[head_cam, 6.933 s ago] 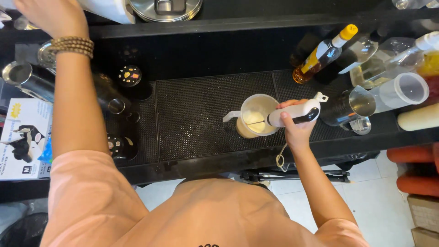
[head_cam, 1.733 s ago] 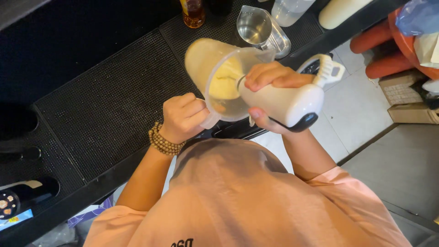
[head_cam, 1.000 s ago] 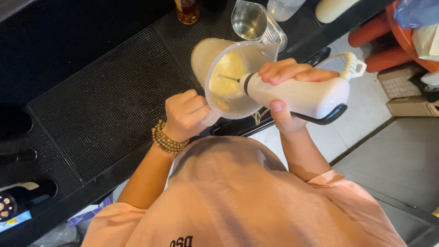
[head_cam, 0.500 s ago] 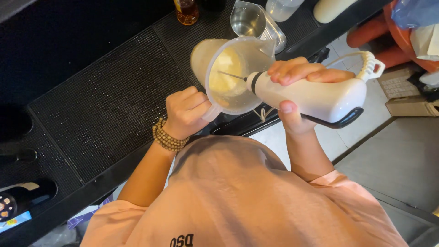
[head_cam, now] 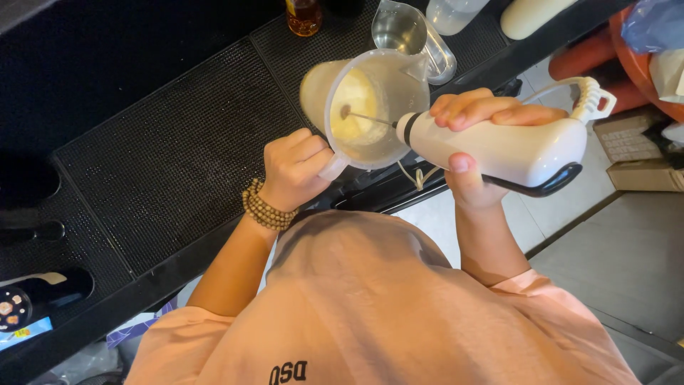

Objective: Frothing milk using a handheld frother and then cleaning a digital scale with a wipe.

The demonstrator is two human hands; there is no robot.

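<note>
My left hand [head_cam: 293,171], with a bead bracelet on the wrist, grips the handle of a translucent plastic jug [head_cam: 370,100] that holds a pale cream liquid. The jug is tilted toward me over the front edge of the black counter. My right hand [head_cam: 477,142] is wrapped around a white hand-held frother [head_cam: 499,146], thumb underneath. Its thin metal shaft reaches into the jug, and the whisk tip sits in the liquid.
A black rubber bar mat [head_cam: 164,135] covers the counter [head_cam: 64,64]. Behind the jug stand a clear glass measuring cup [head_cam: 406,32], an amber bottle [head_cam: 304,14] and a cream squeeze bottle [head_cam: 534,14]. Dark bottles [head_cam: 43,292] lie at left. Boxes [head_cam: 634,150] sit on the floor at right.
Over the last seconds the frother has swung outward to the right, its shaft now slanting into the jug from the side. My left hand keeps its hold on the handle; the jug barely shifted.
</note>
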